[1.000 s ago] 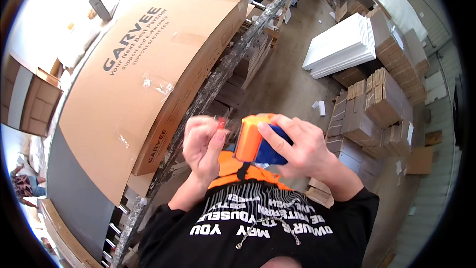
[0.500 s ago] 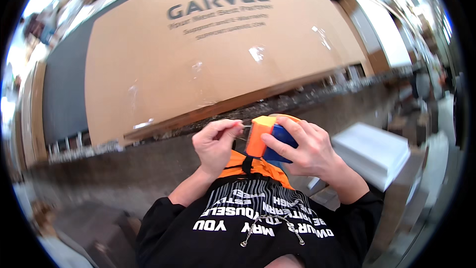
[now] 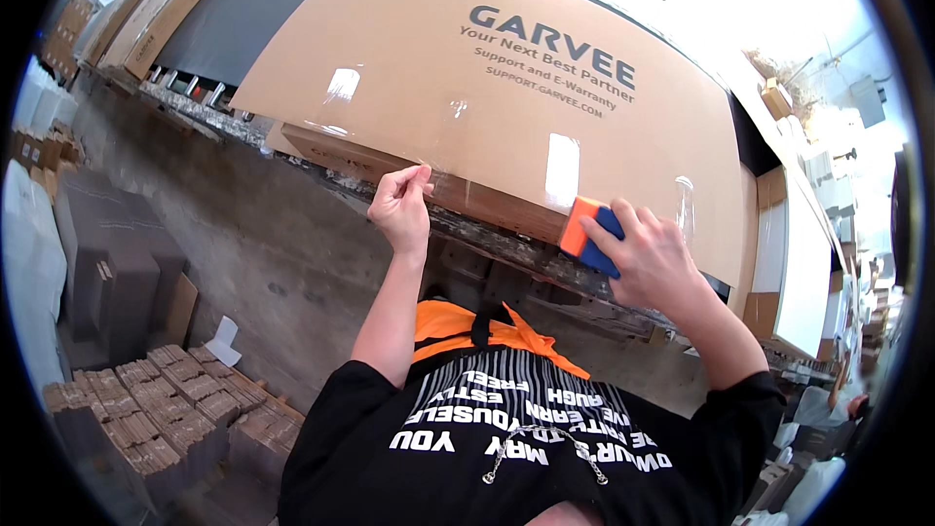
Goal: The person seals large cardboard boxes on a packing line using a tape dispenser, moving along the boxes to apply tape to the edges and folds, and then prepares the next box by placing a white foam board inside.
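A large flat brown cardboard box (image 3: 390, 49) with dark printing lies in front of me, clear tape strips running over its near edge. My right hand (image 3: 651, 255) grips an orange and blue tape dispenser (image 3: 602, 245), whose orange end is close to the box's near side, right of the middle. Left of it, my left hand (image 3: 399, 206) is closed in a pinch at the near edge. Thin clear tape appears to be between those fingertips, hard to see against the cardboard. Whether it runs unbroken to the dispenser I cannot tell.
The box rests on a roller conveyor (image 3: 195, 88) with a dark grey surface behind it. More boxes (image 3: 161, 15) stand at the far left, and a white panel (image 3: 804, 253) at the right. Bundled flat cardboard (image 3: 166, 399) is stacked at lower left. Another person (image 3: 828, 404) is at the right.
My hands have moved apart and forward from in front of my body to the box's near edge. The dispenser went right with my right hand; my view has turned left.
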`<state>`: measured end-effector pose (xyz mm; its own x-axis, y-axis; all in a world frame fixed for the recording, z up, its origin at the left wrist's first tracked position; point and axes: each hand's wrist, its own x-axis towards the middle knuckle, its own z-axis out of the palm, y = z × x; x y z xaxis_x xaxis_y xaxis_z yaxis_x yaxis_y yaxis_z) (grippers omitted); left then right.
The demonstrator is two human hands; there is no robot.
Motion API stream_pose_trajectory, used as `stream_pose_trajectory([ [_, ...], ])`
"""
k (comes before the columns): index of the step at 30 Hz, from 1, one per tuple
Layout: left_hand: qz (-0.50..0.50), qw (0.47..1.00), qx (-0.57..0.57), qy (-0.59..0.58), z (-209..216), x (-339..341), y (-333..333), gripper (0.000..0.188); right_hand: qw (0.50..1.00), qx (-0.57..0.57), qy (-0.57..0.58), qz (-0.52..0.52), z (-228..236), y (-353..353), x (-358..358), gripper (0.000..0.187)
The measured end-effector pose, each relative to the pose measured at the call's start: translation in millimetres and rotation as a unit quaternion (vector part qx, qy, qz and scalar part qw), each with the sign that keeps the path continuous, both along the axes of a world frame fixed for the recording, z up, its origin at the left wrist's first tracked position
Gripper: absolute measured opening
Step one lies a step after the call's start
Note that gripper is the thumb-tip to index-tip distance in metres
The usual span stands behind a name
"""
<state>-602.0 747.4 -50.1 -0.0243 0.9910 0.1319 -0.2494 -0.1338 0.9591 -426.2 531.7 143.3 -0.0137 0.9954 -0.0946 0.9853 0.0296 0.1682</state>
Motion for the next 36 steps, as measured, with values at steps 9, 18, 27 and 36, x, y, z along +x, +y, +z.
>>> stream_pose_trajectory([
  [9, 0.005, 0.995, 0.061, 0.083, -17, 24, 16, 0.009, 0.996, -0.078, -0.009, -0.043, -35, 11, 16, 0.068],
  [18, 0.042, 0.979, 0.124, 0.157, -22, 20, 22, 0.015, 0.996, -0.080, -0.002, -0.043, -40, 26, 6, 0.065],
  [27, 0.242, 0.856, 0.137, 0.436, -8, 15, 37, 0.074, 0.985, -0.137, -0.101, 0.005, -56, 44, -7, 0.050],
  [36, -0.015, 0.719, 0.515, 0.467, -42, 58, 4, 0.039, 0.984, -0.172, -0.050, -0.020, -59, 75, -26, 0.045],
])
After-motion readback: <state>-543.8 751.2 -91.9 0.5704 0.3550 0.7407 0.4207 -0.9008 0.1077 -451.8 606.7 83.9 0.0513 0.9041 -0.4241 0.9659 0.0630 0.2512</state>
